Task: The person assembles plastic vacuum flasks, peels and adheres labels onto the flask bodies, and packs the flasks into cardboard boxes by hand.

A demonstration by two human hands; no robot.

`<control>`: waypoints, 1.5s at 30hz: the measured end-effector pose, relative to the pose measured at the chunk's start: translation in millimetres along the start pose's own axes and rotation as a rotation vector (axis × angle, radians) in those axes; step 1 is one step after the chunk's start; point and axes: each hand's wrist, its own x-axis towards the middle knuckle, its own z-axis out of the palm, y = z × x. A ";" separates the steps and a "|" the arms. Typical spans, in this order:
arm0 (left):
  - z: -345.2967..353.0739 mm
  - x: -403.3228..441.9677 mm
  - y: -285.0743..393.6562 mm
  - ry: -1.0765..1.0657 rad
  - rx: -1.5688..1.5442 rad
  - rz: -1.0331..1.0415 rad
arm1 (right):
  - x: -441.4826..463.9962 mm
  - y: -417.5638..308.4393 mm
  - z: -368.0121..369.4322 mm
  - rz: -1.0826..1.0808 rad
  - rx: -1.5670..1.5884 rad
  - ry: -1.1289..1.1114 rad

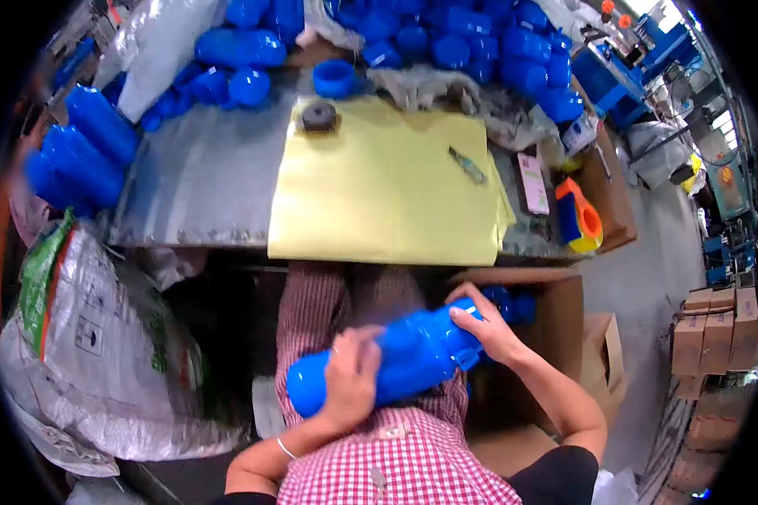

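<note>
A large blue bottle (pixel 408 353) lies slantwise above my lap, its capped end at the upper right. My left hand (pixel 352 370) is wrapped round its body near the lower left end, slightly blurred. Round the cap end, my right hand (pixel 486 324) has its fingers closed. Beyond the bottle, yellow paper sheets (pixel 379 194) lie on the metal table (pixel 202 181). A dark round object (pixel 318 117) and a small cutter-like tool (pixel 467 165) rest on the paper.
Many blue bottles (pixel 240 48) are piled at the table's back, more (pixel 93 151) at its left. An orange tape dispenser (pixel 579 217) and a pink phone-like object (pixel 532 183) sit at the right edge. An open carton (pixel 556 337) stands below; a large sack (pixel 101 353) is at left.
</note>
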 end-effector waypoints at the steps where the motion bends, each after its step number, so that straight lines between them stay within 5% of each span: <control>1: -5.0 7.3 -6.7 0.013 -0.127 -0.132 | -7.9 -15.0 3.7 -0.125 -0.053 0.007; 6: -53.4 61.0 -35.6 -0.491 -0.375 -0.258 | -38.9 -80.4 41.5 -1.072 -0.501 -0.040; 9: -50.1 29.9 -21.3 -0.202 -0.204 -0.170 | -40.0 -82.0 33.0 -0.875 -0.483 0.017; 11: -20.7 -7.9 -2.2 0.063 -0.099 -0.042 | -18.7 -63.5 16.0 -0.341 -0.234 0.115; 13: -4.6 -27.8 23.8 -0.121 0.171 0.205 | 16.2 -12.2 -11.9 0.155 -0.132 -0.041; 16: -14.7 -9.0 25.0 -0.068 0.165 0.282 | 21.2 -18.5 -31.6 0.205 -0.132 -0.288; 18: -39.3 11.7 31.0 0.005 0.200 0.500 | 32.2 -53.9 -45.7 0.229 0.072 -0.280; 22: -69.4 70.9 42.3 -0.272 0.286 0.932 | 148.7 -25.4 -61.4 -0.473 -0.615 0.690; 24: -53.1 86.0 1.5 -0.372 0.286 0.965 | 199.2 -0.3 -73.4 -0.534 -0.980 0.880; 26: -56.1 84.0 -35.0 -0.559 0.486 1.040 | 220.8 27.6 -72.4 -0.443 -1.007 0.776; 29: -73.4 105.3 -33.7 -0.445 0.173 0.876 | 244.3 6.8 -68.2 -0.303 -1.105 0.751; 31: -87.6 166.4 -22.6 -0.112 0.298 0.875 | 261.8 -17.5 -44.5 -0.547 -0.859 0.624; 32: -88.5 196.4 -31.3 -0.037 0.381 0.592 | 286.3 -28.6 -34.9 -0.613 -0.830 0.564; 34: -85.1 292.9 -28.9 0.208 0.262 0.568 | 318.1 -73.5 -7.6 -0.557 -0.631 0.565; 36: -71.9 364.0 -41.9 0.345 0.481 0.496 | 358.1 -87.9 6.9 -0.524 -0.503 0.524; 38: -57.3 414.0 -80.3 0.320 0.521 0.402 | 393.2 -74.6 23.0 -0.333 -0.586 0.642; 39: -53.4 422.4 -81.9 0.290 0.560 0.307 | 400.6 -74.6 28.8 -0.459 -0.695 0.736; 44: -65.3 396.2 -74.4 0.159 0.602 0.372 | 398.4 -68.1 26.9 -0.440 -0.778 0.705; 45: -72.0 381.5 -68.3 -0.054 0.583 0.408 | 399.2 -69.5 28.3 -0.477 -0.792 0.715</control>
